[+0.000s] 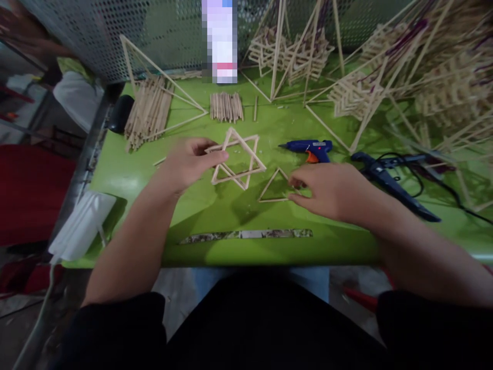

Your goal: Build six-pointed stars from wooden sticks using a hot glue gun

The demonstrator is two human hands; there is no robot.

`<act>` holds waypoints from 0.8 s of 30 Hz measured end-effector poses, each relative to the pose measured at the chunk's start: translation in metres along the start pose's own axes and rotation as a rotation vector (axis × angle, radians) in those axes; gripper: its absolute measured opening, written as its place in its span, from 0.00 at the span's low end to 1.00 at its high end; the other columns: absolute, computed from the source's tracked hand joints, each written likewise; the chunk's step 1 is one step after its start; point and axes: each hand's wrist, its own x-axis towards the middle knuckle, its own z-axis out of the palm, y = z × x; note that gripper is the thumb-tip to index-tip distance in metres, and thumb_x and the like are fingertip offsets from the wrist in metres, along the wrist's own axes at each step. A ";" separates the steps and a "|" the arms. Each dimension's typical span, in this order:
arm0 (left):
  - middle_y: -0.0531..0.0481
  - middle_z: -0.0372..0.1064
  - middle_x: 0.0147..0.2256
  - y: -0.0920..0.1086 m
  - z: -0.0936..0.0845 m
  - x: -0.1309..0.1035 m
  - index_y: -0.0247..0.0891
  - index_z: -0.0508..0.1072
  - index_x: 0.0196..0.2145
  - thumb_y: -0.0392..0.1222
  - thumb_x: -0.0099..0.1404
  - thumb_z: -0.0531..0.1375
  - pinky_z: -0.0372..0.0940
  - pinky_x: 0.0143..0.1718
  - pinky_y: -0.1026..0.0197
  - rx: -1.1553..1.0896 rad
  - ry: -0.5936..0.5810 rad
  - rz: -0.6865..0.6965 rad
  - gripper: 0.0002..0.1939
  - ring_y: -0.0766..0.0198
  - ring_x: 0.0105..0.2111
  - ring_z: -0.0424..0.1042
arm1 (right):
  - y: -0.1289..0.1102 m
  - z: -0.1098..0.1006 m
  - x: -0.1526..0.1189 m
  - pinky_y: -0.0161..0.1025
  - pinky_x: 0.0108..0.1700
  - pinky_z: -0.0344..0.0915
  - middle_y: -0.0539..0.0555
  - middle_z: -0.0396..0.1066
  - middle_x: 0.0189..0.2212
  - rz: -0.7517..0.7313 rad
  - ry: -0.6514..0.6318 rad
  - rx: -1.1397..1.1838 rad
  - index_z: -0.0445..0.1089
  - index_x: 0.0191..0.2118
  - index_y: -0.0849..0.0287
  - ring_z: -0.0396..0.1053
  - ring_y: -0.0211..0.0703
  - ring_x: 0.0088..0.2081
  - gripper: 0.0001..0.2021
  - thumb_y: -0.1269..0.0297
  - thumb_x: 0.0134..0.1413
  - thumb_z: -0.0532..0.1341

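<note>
In my left hand (194,162) is a six-pointed star made of thin wooden sticks (252,154), pinched at its left points between thumb and fingers. A small stick triangle (268,185) lies to the right of the star. My right hand (323,189) is at the triangle's right corner, thumb and forefinger curled around it; the fingertips partly hide that corner. Just beyond my right hand lies a blue glue gun (310,147) with an orange trigger, its nozzle pointing left.
Bundled sticks (150,110) and a row of short sticks (226,107) lie at the back of the green table (246,252). Stick frames (311,56) crowd the back right. Dark pliers-like tool (400,187) and cable lie right; a white power strip (82,226) sits left.
</note>
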 end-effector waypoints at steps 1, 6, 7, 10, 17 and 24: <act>0.44 0.84 0.38 -0.002 0.000 0.000 0.42 0.90 0.44 0.57 0.65 0.79 0.75 0.37 0.51 0.017 -0.014 -0.010 0.18 0.53 0.36 0.81 | -0.002 0.002 0.000 0.50 0.39 0.54 0.63 0.86 0.45 0.004 -0.009 -0.005 0.78 0.45 0.55 0.77 0.57 0.43 0.09 0.56 0.70 0.67; 0.41 0.86 0.41 -0.008 -0.001 0.003 0.43 0.90 0.47 0.60 0.67 0.80 0.73 0.36 0.50 0.127 -0.050 -0.039 0.21 0.51 0.35 0.80 | -0.003 0.006 0.001 0.49 0.36 0.48 0.60 0.82 0.40 0.051 -0.019 -0.045 0.74 0.43 0.52 0.74 0.56 0.38 0.10 0.53 0.66 0.69; 0.40 0.86 0.41 -0.010 -0.002 0.005 0.43 0.90 0.48 0.60 0.66 0.81 0.73 0.37 0.49 0.139 -0.050 -0.034 0.22 0.50 0.35 0.81 | -0.002 0.006 0.001 0.49 0.36 0.47 0.59 0.81 0.39 0.048 -0.014 -0.043 0.73 0.42 0.51 0.74 0.55 0.37 0.10 0.53 0.66 0.69; 0.41 0.85 0.40 -0.014 -0.002 0.011 0.42 0.88 0.52 0.58 0.62 0.84 0.75 0.43 0.45 0.127 -0.071 -0.003 0.27 0.48 0.36 0.82 | -0.002 0.007 0.000 0.49 0.36 0.47 0.59 0.79 0.38 0.036 -0.018 -0.015 0.72 0.42 0.51 0.73 0.56 0.38 0.09 0.54 0.66 0.68; 0.41 0.84 0.41 -0.016 0.002 0.013 0.41 0.81 0.61 0.58 0.64 0.82 0.76 0.42 0.43 0.342 0.005 -0.024 0.35 0.48 0.34 0.81 | -0.002 0.009 -0.001 0.48 0.36 0.49 0.58 0.80 0.38 0.052 -0.021 0.009 0.73 0.47 0.51 0.74 0.56 0.37 0.09 0.59 0.64 0.68; 0.43 0.84 0.50 0.008 0.021 -0.009 0.42 0.80 0.57 0.42 0.71 0.74 0.80 0.50 0.50 0.595 0.266 0.306 0.18 0.52 0.48 0.83 | 0.004 0.002 0.001 0.47 0.38 0.55 0.60 0.84 0.43 0.089 -0.089 -0.082 0.75 0.47 0.55 0.79 0.59 0.42 0.16 0.47 0.73 0.62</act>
